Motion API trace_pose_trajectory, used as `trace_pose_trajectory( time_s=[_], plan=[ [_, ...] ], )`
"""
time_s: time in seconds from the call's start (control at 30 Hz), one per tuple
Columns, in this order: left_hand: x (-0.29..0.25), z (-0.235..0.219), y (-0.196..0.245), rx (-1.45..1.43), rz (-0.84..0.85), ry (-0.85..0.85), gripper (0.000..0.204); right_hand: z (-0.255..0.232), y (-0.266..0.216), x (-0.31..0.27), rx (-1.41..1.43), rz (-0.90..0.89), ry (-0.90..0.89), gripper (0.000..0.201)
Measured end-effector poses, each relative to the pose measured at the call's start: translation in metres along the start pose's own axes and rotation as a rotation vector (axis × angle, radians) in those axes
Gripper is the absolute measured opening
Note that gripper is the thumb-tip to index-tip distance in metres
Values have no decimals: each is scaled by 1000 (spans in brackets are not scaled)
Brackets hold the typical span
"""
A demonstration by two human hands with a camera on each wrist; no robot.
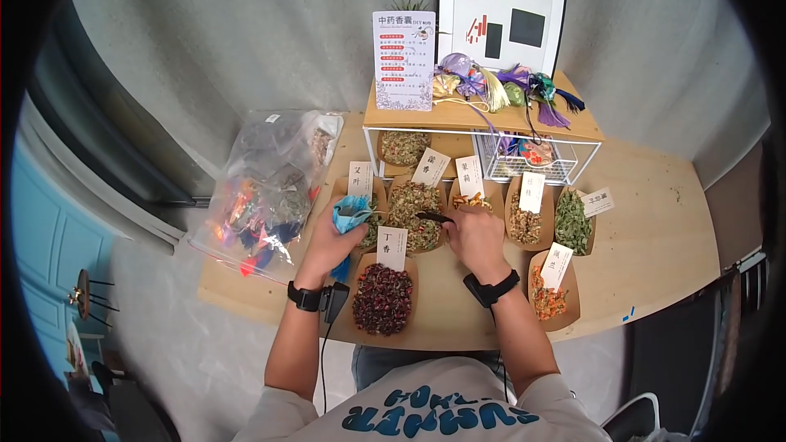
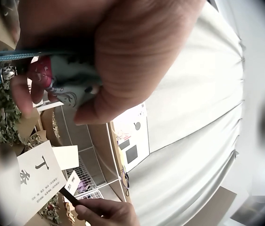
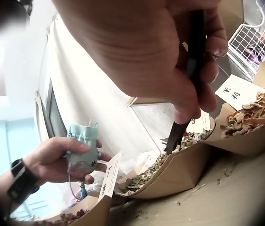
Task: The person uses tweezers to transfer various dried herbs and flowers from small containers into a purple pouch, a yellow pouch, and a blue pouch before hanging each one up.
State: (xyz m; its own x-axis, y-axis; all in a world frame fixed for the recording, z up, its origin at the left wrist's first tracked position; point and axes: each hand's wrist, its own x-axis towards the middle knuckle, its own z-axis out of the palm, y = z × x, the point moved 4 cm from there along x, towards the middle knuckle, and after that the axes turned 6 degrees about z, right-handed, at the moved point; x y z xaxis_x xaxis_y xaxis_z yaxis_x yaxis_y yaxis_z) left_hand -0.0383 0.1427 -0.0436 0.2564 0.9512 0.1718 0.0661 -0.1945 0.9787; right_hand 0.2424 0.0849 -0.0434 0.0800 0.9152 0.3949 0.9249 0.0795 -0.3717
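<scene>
My left hand [image 1: 329,244] grips a light blue drawstring sachet pouch [image 3: 83,153], upright with its mouth at the top. A blue tassel [image 1: 341,268] hangs below it. In the right wrist view the fingers wrap the pouch from behind, with the thumb across its front. My right hand [image 1: 480,239] holds a dark spoon [image 3: 177,134] by its handle, pointing down. The spoon's tip is sunk among chopped dried herbs [image 1: 415,225] in the middle paper tray and is hidden there. Right in front of that tray a white label card [image 1: 392,248] stands over dark red dried buds [image 1: 382,299].
More labelled paper trays flank the middle one, including green leaves [image 1: 574,223] and orange petals [image 1: 547,299]. A clear plastic bag [image 1: 274,188] of colourful items lies left. Behind, a wooden shelf [image 1: 483,120] carries tasselled sachets and a printed sign [image 1: 404,61], above a wire basket [image 1: 530,165].
</scene>
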Motion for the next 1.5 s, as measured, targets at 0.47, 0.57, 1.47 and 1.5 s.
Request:
trace_pose_trajectory(
  time_s=[0.47, 0.57, 1.47, 1.5],
  plan=[
    [40, 20, -26, 106, 28, -269, 48, -45, -3, 18, 166, 6, 133, 12],
    [41, 24, -17, 127, 42, -258, 47, -52, -21, 33, 220, -75, 143, 13],
    [33, 8, -31, -89, 0, -120, 41, -42, 10, 4, 56, 74, -91, 16],
    [33, 7, -30, -98, -16, -113, 39, -40, 14, 2, 56, 78, -91, 16]
  ],
)
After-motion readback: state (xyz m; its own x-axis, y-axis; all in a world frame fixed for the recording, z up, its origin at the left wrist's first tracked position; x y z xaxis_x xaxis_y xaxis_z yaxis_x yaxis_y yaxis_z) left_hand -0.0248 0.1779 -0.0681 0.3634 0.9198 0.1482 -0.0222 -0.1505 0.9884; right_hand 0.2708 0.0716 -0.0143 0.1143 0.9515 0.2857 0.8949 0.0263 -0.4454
